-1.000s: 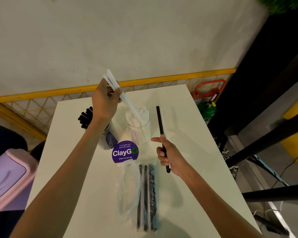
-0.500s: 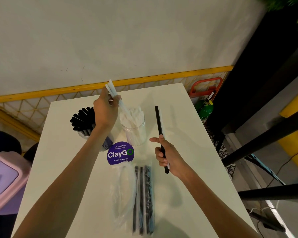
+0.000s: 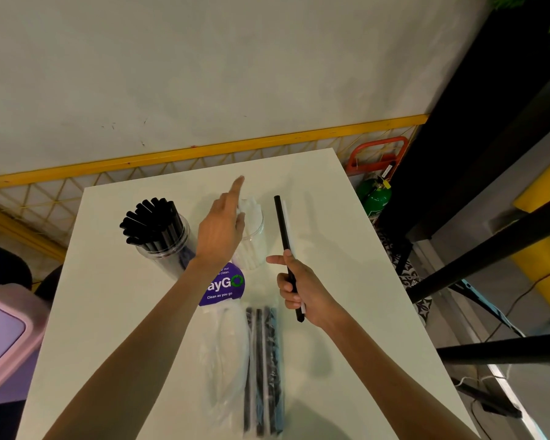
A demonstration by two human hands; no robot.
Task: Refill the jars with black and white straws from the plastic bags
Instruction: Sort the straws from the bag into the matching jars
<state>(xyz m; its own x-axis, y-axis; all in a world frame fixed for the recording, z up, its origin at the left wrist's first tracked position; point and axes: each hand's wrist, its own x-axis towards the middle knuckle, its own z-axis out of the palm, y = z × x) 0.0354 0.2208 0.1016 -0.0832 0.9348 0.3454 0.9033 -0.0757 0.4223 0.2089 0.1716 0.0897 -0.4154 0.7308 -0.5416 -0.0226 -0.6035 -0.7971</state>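
- Firstly, the left hand (image 3: 219, 236) was held open, fingers straight, over the white-straw jar (image 3: 253, 249), far-centre on the table (image 3: 108, 312).
- A black straw (image 3: 281, 220) and a white straw (image 3: 287, 219) were gripped together in the right hand (image 3: 302, 290), just right of that jar.
- The full black-straw jar (image 3: 162, 239) was seen to the left.
- Two bags were laid near: a clear bag (image 3: 226, 350), and a black-straw bag (image 3: 264, 360) touching its right side.

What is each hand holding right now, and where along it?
The right hand grips a black straw and a white straw beside it, near their lower ends. The left hand holds nothing, open over the white-straw jar.
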